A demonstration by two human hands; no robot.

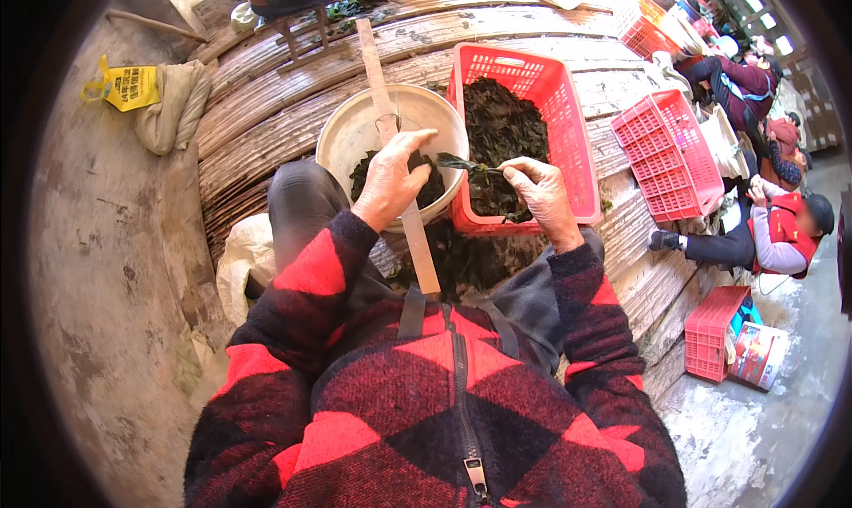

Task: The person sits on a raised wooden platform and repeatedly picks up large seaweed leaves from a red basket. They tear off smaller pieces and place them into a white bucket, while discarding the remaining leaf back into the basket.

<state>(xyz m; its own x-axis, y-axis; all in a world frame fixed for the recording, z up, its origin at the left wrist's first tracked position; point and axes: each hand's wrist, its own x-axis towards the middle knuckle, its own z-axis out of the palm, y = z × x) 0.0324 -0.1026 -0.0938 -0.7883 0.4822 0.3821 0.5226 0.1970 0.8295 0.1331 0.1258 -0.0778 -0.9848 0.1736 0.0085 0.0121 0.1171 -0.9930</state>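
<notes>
Between the fingertips of my right hand is a small bunch of dark green leaves, pointing left over the rim of a whitish bucket. My left hand hovers above that bucket, fingers apart, with nothing visible in it. A flat wooden slat lies across the bucket and passes beneath my left hand, with a thin wire loop around it. Dark leaves cover the bucket's bottom, partly hidden by my hand. To its right, a red plastic crate holds a heap of dark wilted leaves.
Long slats form the floor ahead. A cloth sack and a yellow bag lie left. Another red crate, a seated person and a printed bucket are at the right. Someone sits on a stool ahead.
</notes>
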